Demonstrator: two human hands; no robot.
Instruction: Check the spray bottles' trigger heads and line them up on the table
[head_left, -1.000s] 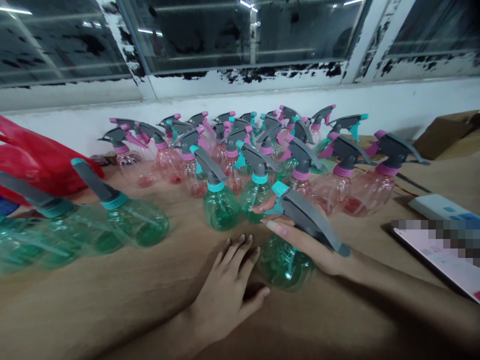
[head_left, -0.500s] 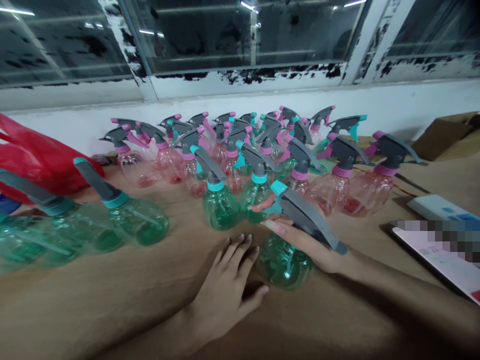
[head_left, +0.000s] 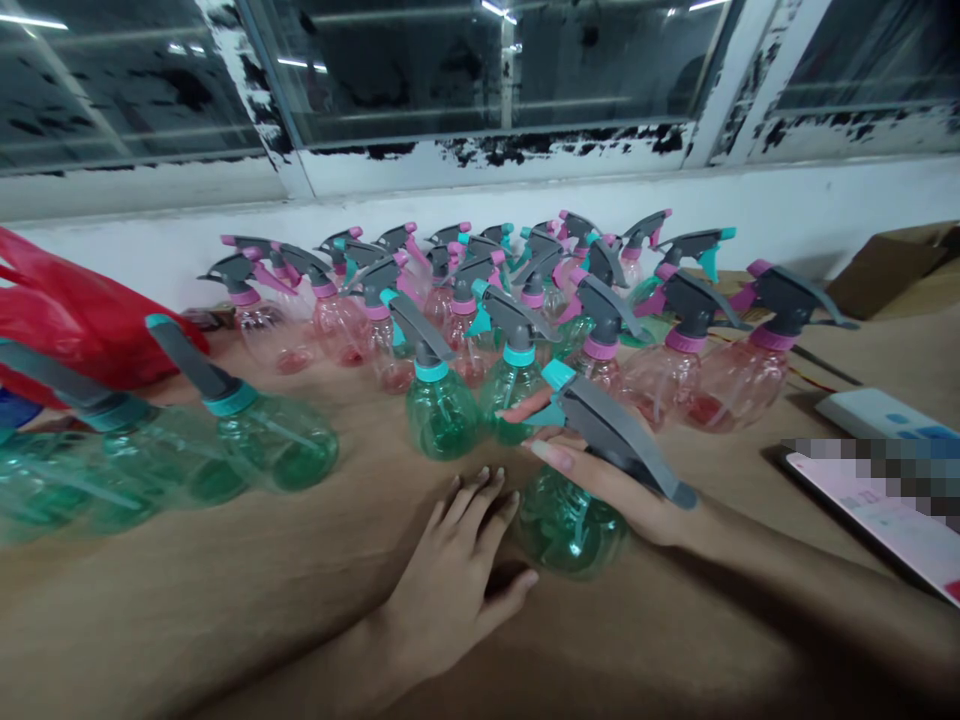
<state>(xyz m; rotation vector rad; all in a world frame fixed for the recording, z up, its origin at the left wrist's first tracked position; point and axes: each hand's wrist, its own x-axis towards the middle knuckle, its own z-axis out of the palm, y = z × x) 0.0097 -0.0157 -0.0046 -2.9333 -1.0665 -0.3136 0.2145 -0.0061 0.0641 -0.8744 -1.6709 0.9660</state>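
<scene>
My right hand [head_left: 611, 480] is wrapped round the neck of a green spray bottle [head_left: 570, 530] with a grey and turquoise trigger head. That bottle stands upright on the table, and the hand's lower fingers are partly hidden behind it. Flat on the tabletop just left of the bottle lies my left hand [head_left: 457, 580], fingers spread and holding nothing. Directly beyond the hands stand two more green spray bottles, the left one [head_left: 442, 415] and the right one [head_left: 514, 390]. Behind them crowd several pink spray bottles [head_left: 709, 390] with grey and pink heads.
Several green spray bottles [head_left: 277, 440] line the left side, near a red plastic bag [head_left: 82, 320]. On the right lie a phone [head_left: 862, 500] with its screen lit and a white device [head_left: 874, 412]. A cardboard box [head_left: 889, 270] sits at the back right, below a window wall.
</scene>
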